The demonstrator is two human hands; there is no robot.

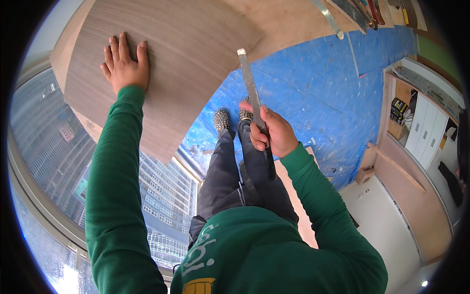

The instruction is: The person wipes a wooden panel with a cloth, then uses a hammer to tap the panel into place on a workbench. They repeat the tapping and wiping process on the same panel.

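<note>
Head view: one hand flat on a grey wood-grain panel, the other gripping a long flat metal tool.

The left hand (125, 63) lies spread, palm down, on the wood-grain panel (166, 63), near the panel's left edge. The right hand (273, 133) is closed in a fist around the dark handle of the metal tool (254, 100), just right of the panel's lower right edge; the blade runs up from the fist and its tip ends close beside that edge. Below the panel, the person's dark trousers and patterned shoes (221, 119) stand on a blue floor covering (313, 93). A glass window (49, 147) showing tall buildings lies left of and under the panel.
</note>
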